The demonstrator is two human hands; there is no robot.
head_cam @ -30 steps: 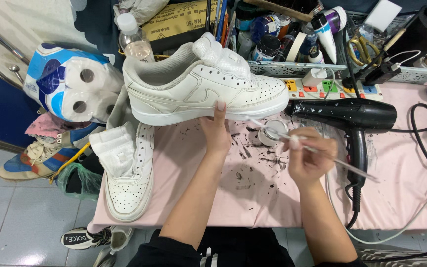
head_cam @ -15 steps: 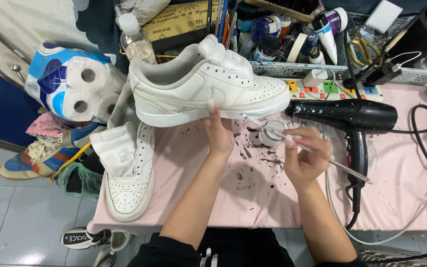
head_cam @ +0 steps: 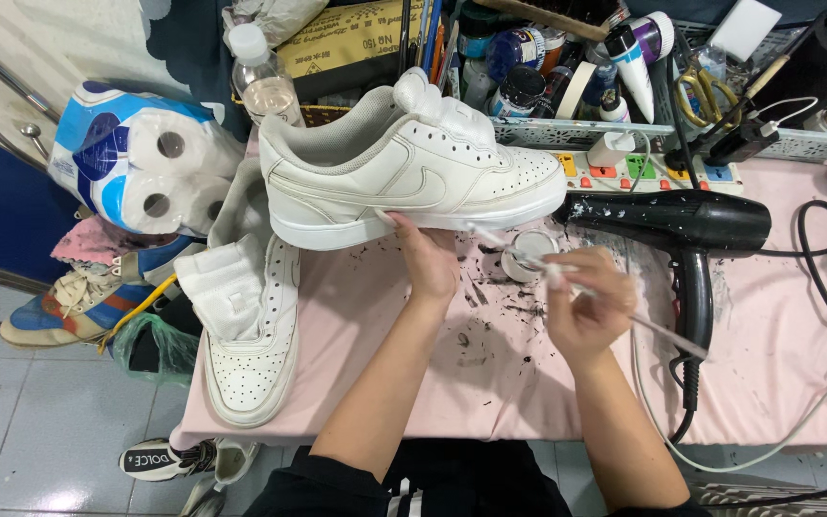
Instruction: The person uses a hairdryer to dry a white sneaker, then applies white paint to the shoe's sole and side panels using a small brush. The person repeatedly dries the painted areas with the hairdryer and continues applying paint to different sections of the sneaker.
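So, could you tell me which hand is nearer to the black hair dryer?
Right. The right hand, gripping a thin brush, sits just left of the hair dryer; the left hand is farther away under the white sneaker.

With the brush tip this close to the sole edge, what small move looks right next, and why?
Probably bring the thin brush the last bit up to the white sneaker and touch its sole edge. The left hand props the shoe sideways from below, exposing the sole, while the right hand has the brush tip just under it, above the small open jar.
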